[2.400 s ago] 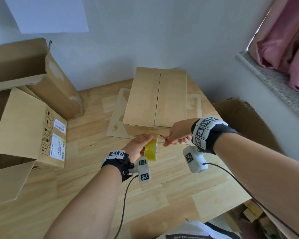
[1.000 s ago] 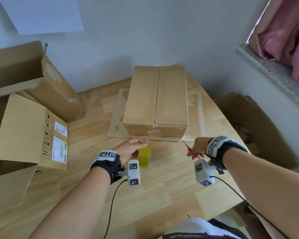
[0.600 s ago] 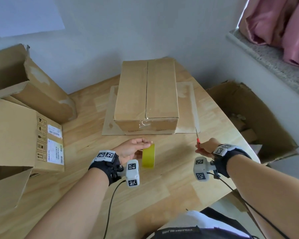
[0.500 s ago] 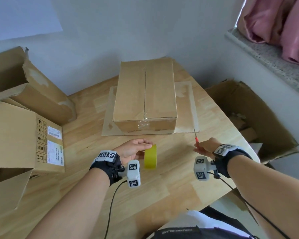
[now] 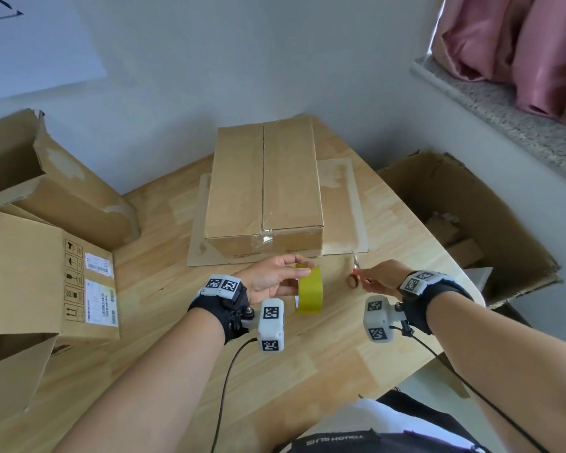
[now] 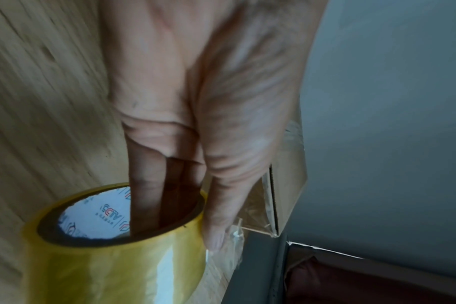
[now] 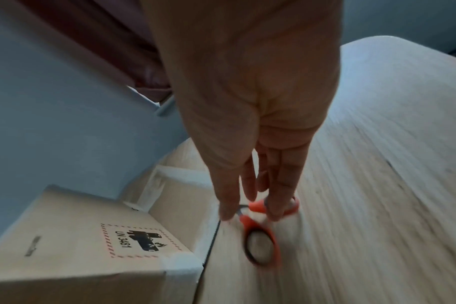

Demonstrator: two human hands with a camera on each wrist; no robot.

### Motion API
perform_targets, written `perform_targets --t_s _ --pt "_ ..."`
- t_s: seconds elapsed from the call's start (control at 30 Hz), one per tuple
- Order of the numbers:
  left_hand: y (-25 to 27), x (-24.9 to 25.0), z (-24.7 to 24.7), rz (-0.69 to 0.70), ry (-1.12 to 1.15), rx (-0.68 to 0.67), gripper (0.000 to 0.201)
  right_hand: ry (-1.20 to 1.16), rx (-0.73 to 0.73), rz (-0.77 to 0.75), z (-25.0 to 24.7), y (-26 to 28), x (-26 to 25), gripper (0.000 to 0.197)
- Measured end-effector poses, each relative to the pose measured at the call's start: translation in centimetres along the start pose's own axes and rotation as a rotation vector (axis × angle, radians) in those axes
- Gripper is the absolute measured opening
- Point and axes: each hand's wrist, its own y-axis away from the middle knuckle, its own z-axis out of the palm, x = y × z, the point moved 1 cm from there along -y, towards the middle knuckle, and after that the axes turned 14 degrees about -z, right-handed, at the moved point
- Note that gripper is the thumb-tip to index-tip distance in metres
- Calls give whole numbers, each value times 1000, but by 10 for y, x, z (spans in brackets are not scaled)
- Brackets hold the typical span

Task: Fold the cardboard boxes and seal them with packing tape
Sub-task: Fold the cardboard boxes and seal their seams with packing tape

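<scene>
Yellow tape roll (image 5: 309, 289) stands on edge on the wooden table (image 5: 164, 338), just in front of the closed cardboard box (image 5: 264, 188). Left hand (image 5: 272, 278) grips the roll: fingers (image 6: 146, 185) go down into the core, thumb lies on the outer wrap next to a loose clear tape end.

Box top flaps are closed and meet at the centre seam; clear tape shows over the seam at the box's near edge. Box sits on a flat cardboard sheet (image 5: 340, 204).

Right hand (image 5: 381, 276) is in front of the box's right corner, holding red-handled scissors (image 7: 258, 230) by one loop; the other loop hangs free, blade tip points toward the box. Wrist view is motion-blurred.

Left of the box: two opened cartons (image 5: 43, 276). Right of it, off the table: another open carton (image 5: 471, 223).
</scene>
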Motion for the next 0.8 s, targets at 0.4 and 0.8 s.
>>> perform_targets --t_s 0.4,0.8 --pt "-28 17 41 69 85 52 18 -276 -244 -182 16 35 -54 11" --pt "-31 34 56 62 -419 213 48 193 144 -291 -22 24 -59 4"
